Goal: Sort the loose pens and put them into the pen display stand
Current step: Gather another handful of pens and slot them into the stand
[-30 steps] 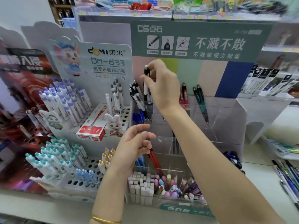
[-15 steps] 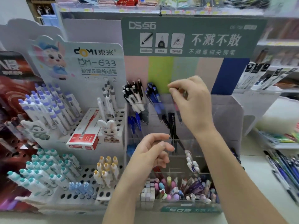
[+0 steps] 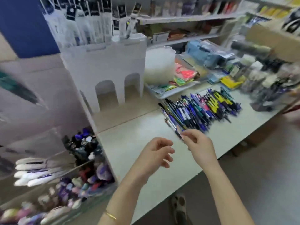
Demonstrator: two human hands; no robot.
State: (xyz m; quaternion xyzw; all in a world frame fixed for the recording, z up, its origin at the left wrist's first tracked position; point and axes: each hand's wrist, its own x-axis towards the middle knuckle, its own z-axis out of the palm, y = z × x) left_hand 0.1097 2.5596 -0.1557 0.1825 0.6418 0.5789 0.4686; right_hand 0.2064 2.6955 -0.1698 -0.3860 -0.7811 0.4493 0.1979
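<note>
A pile of loose pens (image 3: 201,108), mostly blue, black and yellow, lies on the white table (image 3: 138,132) to the right. My right hand (image 3: 200,146) is at the pile's near edge, thumb and forefinger pinching the near end of a white and blue pen (image 3: 172,125); the frame is blurred there. My left hand (image 3: 155,154) hovers beside it over the table with loosely curled fingers, holding nothing. The clear pen display stand (image 3: 106,161) is at the left, with dark pens (image 3: 81,144) and white pens (image 3: 32,170) in its compartments.
A white cardboard stand with arched cut-outs (image 3: 105,70) rises behind the table. A tray of coloured packets (image 3: 178,78) and stacked stationery (image 3: 259,73) crowd the back right. The table's front edge runs diagonally, with floor and a shoe (image 3: 178,207) below.
The view has swung right, from the stand's front to the table. My right hand left the stand's upper compartments and came down to the loose pile; my left hand moved along with it.
</note>
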